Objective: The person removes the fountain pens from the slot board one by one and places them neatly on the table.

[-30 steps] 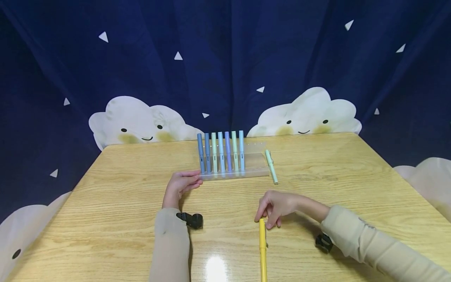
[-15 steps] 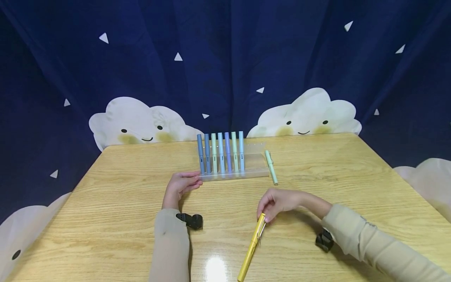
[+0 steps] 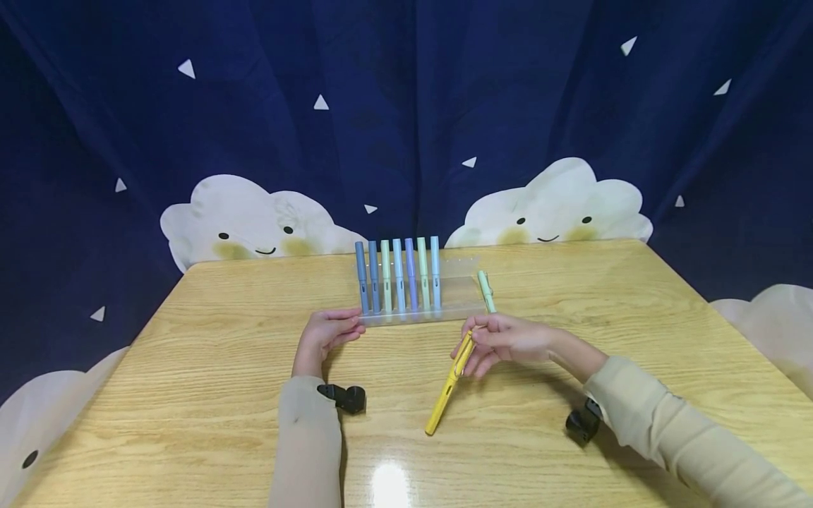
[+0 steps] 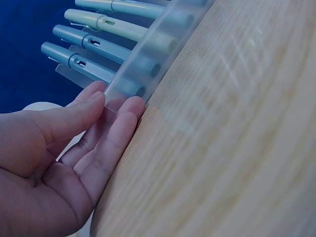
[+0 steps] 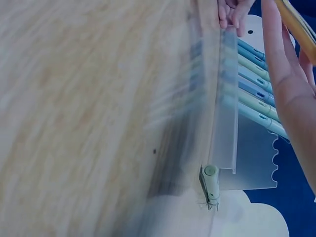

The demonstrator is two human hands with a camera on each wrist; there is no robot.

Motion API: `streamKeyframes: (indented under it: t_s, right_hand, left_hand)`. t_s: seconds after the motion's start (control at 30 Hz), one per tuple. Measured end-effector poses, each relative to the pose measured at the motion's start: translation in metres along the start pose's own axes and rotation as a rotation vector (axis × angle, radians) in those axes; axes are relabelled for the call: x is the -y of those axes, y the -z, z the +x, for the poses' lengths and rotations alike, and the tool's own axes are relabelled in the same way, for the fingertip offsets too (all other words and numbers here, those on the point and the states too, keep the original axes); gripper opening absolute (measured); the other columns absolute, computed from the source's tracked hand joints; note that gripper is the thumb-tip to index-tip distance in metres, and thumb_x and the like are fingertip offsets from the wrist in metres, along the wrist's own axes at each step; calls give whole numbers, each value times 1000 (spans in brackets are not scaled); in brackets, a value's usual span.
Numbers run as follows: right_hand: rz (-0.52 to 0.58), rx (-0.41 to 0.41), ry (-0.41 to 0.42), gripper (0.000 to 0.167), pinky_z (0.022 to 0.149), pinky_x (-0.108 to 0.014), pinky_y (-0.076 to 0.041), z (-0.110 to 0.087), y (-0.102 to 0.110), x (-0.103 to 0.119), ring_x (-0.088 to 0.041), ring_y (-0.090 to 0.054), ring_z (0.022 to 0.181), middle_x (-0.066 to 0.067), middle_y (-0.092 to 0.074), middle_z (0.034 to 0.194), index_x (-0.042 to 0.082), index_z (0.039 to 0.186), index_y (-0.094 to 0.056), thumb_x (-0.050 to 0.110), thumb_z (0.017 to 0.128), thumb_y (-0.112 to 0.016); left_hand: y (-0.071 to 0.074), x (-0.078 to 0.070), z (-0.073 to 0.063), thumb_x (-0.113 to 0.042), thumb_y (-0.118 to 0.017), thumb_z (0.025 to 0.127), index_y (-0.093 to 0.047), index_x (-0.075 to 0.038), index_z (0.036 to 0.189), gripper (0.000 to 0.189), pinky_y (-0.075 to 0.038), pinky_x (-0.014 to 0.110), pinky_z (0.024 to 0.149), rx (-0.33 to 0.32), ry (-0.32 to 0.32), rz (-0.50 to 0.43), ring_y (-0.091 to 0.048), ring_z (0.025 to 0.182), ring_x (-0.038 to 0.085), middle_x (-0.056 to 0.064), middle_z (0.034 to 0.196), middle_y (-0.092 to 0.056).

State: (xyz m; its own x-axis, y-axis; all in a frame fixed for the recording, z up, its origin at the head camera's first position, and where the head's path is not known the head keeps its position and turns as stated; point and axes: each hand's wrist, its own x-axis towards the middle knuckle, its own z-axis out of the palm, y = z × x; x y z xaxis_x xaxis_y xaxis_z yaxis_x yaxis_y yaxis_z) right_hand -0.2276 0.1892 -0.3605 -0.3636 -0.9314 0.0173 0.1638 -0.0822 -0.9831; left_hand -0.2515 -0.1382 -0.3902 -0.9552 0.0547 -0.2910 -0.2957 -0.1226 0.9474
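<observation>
A clear plastic pen rack (image 3: 460, 310) stands toward the back of the table, with several capped pens (image 3: 411, 275) upright in its left part, in blues, greens and purple. My left hand (image 3: 327, 331) pinches the rack's left end; in the left wrist view, thumb and fingertips (image 4: 129, 106) lie at its corner. My right hand (image 3: 508, 342) holds a yellow pen (image 3: 447, 388) by its clip end, in front of the rack's right part. The pen slants down to the left. A pale green pen (image 3: 485, 289) lies beside the rack's right end, partly hidden behind my right hand.
The wooden table (image 3: 209, 395) runs back to a dark blue curtain (image 3: 406, 127) with white clouds. The notched back panel of the rack (image 5: 254, 160) shows in the right wrist view. Each sleeve carries a small black camera (image 3: 346, 397).
My right hand has lifted the yellow pen off its spot at the front and carried it back toward the rack, tilting it. The left hand has stayed at the rack's end.
</observation>
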Motion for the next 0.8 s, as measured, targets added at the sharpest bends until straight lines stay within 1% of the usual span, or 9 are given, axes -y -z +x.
streamKeyframes:
  t_s: [0.17,0.23,0.3,0.37,0.47,0.57,0.63,0.7,0.8]
  right_hand:
    - [60,-68,9,16,77,-39,-52,1,1,3,-28,-60,90,-25,-53,113,6,106,-28,17,101,-17]
    - [78,-99,9,19,73,-35,-54,2,2,4,-26,-62,85,-28,-53,111,6,103,-24,22,101,-14]
    - [80,-141,9,23,68,-31,-55,3,2,5,-24,-63,80,-28,-55,107,6,101,-22,26,100,-12]
    - [63,-209,11,26,62,-27,-54,4,3,6,-20,-63,74,-24,-59,102,5,99,-22,29,100,-11]
    - [43,-352,11,27,53,-22,-51,5,4,8,-15,-60,64,-16,-63,91,4,100,-24,30,100,-17]
    - [36,-486,5,21,48,-18,-48,4,8,10,-12,-57,57,-13,-64,84,4,102,-27,24,99,-29]
    - [19,-548,-2,18,47,-16,-47,3,11,12,-11,-55,55,-13,-65,82,3,103,-30,18,98,-38]
    - [-15,-592,-16,18,46,-16,-46,2,14,14,-10,-55,55,-13,-65,81,3,103,-32,13,95,-44]
    - [-49,-648,-29,19,48,-17,-47,0,20,18,-12,-58,61,-12,-66,84,1,102,-37,10,92,-50]
  left_hand:
    - [-1,0,0,9,-54,85,-52,13,116,31,-55,26,66,-12,2,5,-64,66,17,17,80,-65]
    - [-1,0,0,9,-54,85,-52,13,115,31,-55,26,67,-15,3,9,-64,67,17,17,82,-65]
    - [0,0,0,8,-54,85,-53,12,115,31,-55,26,67,-18,6,13,-64,67,17,18,83,-65]
    - [-1,0,0,8,-54,85,-53,12,115,30,-55,26,67,-21,7,16,-64,67,17,18,83,-65]
    - [-1,0,0,8,-54,85,-53,12,115,30,-55,26,67,-20,2,17,-64,67,17,18,82,-65]
    - [-1,0,0,8,-54,85,-52,13,115,31,-55,26,67,-15,0,15,-64,67,17,18,82,-65]
    - [-1,0,-1,8,-54,85,-52,12,116,31,-55,26,67,-11,3,14,-64,67,17,17,83,-65]
    - [0,0,-1,8,-54,85,-52,12,116,31,-55,25,66,-9,6,11,-64,67,17,17,82,-65]
    - [0,-1,-1,8,-54,85,-52,12,116,31,-55,25,66,-10,7,11,-64,67,17,17,82,-65]
